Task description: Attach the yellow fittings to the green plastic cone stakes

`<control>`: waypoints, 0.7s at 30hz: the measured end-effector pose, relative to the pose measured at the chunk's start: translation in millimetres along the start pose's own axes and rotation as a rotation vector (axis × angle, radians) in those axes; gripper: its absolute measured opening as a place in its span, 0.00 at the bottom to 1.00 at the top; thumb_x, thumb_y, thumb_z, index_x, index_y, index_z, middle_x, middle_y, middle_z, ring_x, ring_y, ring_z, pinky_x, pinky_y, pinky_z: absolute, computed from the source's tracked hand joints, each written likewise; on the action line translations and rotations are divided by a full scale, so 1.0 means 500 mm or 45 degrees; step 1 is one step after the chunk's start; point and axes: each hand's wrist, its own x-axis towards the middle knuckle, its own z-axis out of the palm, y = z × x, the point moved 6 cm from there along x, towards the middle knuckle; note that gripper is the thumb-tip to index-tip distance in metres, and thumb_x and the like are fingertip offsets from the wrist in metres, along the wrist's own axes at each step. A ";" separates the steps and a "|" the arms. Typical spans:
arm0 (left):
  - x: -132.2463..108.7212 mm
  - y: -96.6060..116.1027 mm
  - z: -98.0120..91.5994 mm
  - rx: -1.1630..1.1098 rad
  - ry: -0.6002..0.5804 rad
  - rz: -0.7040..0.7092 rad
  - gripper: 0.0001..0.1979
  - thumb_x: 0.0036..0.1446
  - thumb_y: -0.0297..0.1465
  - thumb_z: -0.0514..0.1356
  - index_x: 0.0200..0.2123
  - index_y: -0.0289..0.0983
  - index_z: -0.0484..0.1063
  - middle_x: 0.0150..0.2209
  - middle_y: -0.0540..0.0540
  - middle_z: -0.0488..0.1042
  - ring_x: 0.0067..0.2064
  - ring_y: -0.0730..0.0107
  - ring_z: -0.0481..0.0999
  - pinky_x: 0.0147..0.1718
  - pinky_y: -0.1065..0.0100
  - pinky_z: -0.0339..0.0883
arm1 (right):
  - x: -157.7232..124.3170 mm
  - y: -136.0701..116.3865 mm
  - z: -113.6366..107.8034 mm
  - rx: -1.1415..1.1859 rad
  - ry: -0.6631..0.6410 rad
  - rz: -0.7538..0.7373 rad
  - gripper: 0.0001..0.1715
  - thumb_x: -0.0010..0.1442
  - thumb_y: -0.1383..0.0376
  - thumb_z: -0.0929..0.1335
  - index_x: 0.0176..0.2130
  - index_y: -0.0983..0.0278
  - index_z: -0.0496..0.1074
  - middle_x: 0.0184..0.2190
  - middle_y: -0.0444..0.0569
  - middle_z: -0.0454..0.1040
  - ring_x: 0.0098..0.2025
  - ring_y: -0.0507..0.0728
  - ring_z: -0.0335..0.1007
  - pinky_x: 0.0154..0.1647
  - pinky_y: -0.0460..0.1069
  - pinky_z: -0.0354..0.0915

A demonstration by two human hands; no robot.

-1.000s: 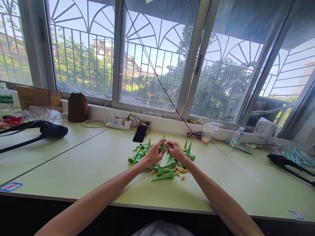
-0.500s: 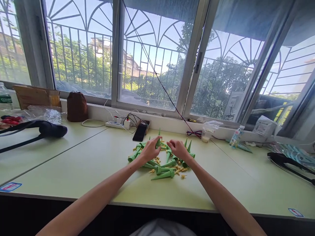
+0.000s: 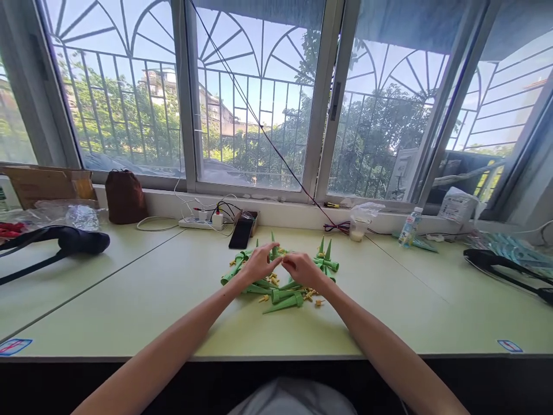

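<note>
Both forearms reach in over the near edge of the table (image 3: 147, 305), slanting toward each other. The left hand (image 3: 258, 265) is back-upward, forefinger stretched ahead and thumb apart, with an upright green spike (image 3: 273, 249) at its fingertips; whether they grip it is hidden. The right hand (image 3: 302, 271) faces it, wrist bent inward, fingers curled and bunched; their contents are too small to make out. More green spikes (image 3: 285, 304) and yellow pegs (image 3: 318, 302) lie mid-table, short of the far edge
</note>
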 end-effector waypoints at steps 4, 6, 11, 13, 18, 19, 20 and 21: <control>-0.004 0.007 0.010 0.002 -0.022 0.050 0.17 0.57 0.31 0.55 0.50 0.38 0.70 0.43 0.44 0.76 0.37 0.65 0.76 0.42 0.65 0.67 | -0.010 0.000 0.004 0.030 -0.005 -0.018 0.13 0.61 0.70 0.62 0.26 0.64 0.68 0.23 0.44 0.67 0.26 0.51 0.60 0.30 0.45 0.54; -0.004 0.007 0.015 -0.004 -0.036 0.089 0.17 0.56 0.27 0.55 0.50 0.38 0.71 0.44 0.43 0.76 0.45 0.61 0.75 0.46 0.64 0.66 | -0.010 -0.010 0.010 0.029 -0.017 -0.042 0.13 0.61 0.71 0.62 0.25 0.64 0.66 0.22 0.43 0.66 0.26 0.51 0.59 0.30 0.45 0.54; -0.003 0.004 0.020 -0.028 -0.087 0.110 0.17 0.54 0.24 0.54 0.45 0.38 0.75 0.41 0.44 0.78 0.43 0.62 0.76 0.46 0.64 0.67 | -0.009 -0.034 0.026 0.035 -0.051 -0.075 0.12 0.60 0.71 0.63 0.25 0.64 0.66 0.22 0.42 0.66 0.25 0.50 0.58 0.30 0.45 0.55; -0.003 0.004 0.021 -0.034 -0.101 0.109 0.16 0.54 0.24 0.55 0.43 0.38 0.76 0.40 0.44 0.79 0.43 0.61 0.76 0.46 0.63 0.67 | -0.010 -0.036 0.031 0.039 -0.059 -0.066 0.11 0.60 0.71 0.63 0.26 0.64 0.67 0.23 0.43 0.67 0.26 0.50 0.59 0.30 0.45 0.55; -0.003 0.013 0.014 -0.053 -0.124 0.141 0.17 0.54 0.24 0.54 0.44 0.38 0.76 0.42 0.44 0.78 0.44 0.61 0.76 0.48 0.62 0.66 | -0.012 -0.037 0.037 0.066 -0.056 -0.068 0.08 0.59 0.72 0.64 0.31 0.64 0.71 0.27 0.45 0.72 0.29 0.51 0.64 0.33 0.45 0.58; -0.002 0.016 0.011 -0.062 -0.128 0.153 0.17 0.54 0.24 0.54 0.44 0.38 0.76 0.42 0.44 0.78 0.44 0.62 0.76 0.47 0.63 0.67 | -0.011 -0.038 0.039 0.073 -0.053 -0.075 0.08 0.59 0.72 0.64 0.32 0.64 0.72 0.28 0.45 0.72 0.29 0.52 0.64 0.33 0.45 0.58; -0.001 0.020 0.007 -0.078 -0.136 0.174 0.17 0.54 0.24 0.53 0.44 0.38 0.76 0.41 0.44 0.78 0.43 0.63 0.76 0.46 0.64 0.67 | -0.010 -0.039 0.040 0.078 -0.051 -0.082 0.08 0.59 0.73 0.64 0.33 0.64 0.72 0.29 0.46 0.73 0.30 0.52 0.65 0.33 0.45 0.59; 0.000 0.024 0.003 -0.097 -0.135 0.193 0.17 0.54 0.23 0.53 0.44 0.38 0.77 0.41 0.44 0.78 0.43 0.64 0.76 0.44 0.65 0.68 | -0.008 -0.040 0.043 0.080 -0.053 -0.088 0.09 0.59 0.74 0.64 0.33 0.64 0.72 0.29 0.46 0.73 0.30 0.52 0.65 0.34 0.45 0.59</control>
